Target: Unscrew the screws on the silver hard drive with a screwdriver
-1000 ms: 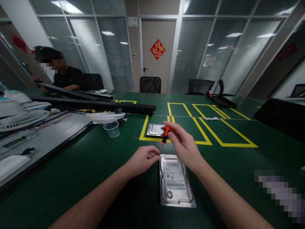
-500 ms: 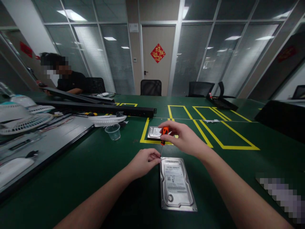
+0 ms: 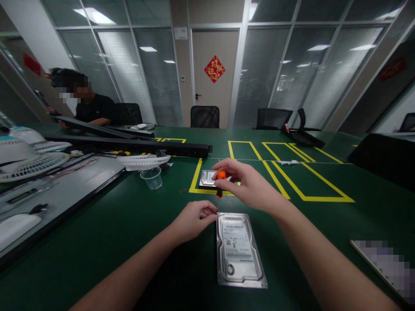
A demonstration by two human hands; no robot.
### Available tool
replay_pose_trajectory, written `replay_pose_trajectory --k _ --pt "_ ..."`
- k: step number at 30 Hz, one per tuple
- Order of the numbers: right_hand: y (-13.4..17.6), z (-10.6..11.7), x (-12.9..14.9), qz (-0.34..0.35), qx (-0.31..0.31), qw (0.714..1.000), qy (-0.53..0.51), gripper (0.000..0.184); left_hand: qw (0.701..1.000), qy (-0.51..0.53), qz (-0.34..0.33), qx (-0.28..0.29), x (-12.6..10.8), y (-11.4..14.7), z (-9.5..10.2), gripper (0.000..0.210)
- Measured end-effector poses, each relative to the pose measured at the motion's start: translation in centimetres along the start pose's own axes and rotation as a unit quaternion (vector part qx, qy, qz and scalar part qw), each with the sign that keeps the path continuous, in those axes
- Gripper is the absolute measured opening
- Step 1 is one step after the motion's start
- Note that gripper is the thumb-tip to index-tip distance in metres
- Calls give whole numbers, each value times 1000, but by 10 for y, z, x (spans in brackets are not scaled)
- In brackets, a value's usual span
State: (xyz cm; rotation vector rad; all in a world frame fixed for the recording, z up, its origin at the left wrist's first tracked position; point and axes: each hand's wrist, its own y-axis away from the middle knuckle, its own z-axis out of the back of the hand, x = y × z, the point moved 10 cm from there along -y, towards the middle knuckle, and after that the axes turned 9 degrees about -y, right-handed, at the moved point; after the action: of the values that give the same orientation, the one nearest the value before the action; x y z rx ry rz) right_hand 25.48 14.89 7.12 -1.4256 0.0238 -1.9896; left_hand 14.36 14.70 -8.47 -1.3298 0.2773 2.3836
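Observation:
A silver hard drive (image 3: 238,246) lies label up on the green table. My right hand (image 3: 248,183) has its fingers around the orange and black handle of a screwdriver (image 3: 221,176). The screwdriver stands nearly upright, its thin shaft reaching down to the drive's far left corner. My left hand (image 3: 196,220) is closed at that same corner, thumb and fingertips beside the screwdriver tip. Whatever lies between those fingertips is too small to make out. Behind my right hand sits a second, smaller-looking hard drive (image 3: 207,178), partly covered by the fingers.
A clear plastic cup (image 3: 152,178) and a white slotted plastic part (image 3: 144,161) stand to the left. Farther left are a large flat panel (image 3: 74,190), fan-like white parts (image 3: 35,164) and long black bars (image 3: 162,147). A person (image 3: 97,106) sits at the far left.
My right hand's fingers have shifted around the screwdriver handle and look slightly looser. The left hand stays at the drive's corner. The view has moved slightly.

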Motion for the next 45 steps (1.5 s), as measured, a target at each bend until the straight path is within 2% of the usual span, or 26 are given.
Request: replay_pose_trajectory --k 7,12,15,19,26,33,37,45 --pt "3 -9 -4 -25 58 998 12 37 1000 -4 5 0 0 0 -1 21" --pt "3 0 -4 -32 10 999 21 15 1000 -7 6 -3 -1 0 0 19" --pt "4 2 -1 -18 -13 1000 8 15 1000 -15 5 -5 -2 0 1 19" --pt "3 -3 5 2 -1 1000 25 8 1000 -20 4 -6 -3 1 1 18" --pt "6 -4 4 -26 35 997 68 30 1000 -16 10 -2 1 0 0 19" --pt "8 -1 16 0 -13 995 95 13 1000 -15 11 8 -4 1 1 22" --pt "7 -5 23 35 -1 993 115 10 1000 -10 16 12 -3 1 1 22" --pt "9 -9 24 28 40 990 129 31 1000 -17 10 17 -3 1 0 21"
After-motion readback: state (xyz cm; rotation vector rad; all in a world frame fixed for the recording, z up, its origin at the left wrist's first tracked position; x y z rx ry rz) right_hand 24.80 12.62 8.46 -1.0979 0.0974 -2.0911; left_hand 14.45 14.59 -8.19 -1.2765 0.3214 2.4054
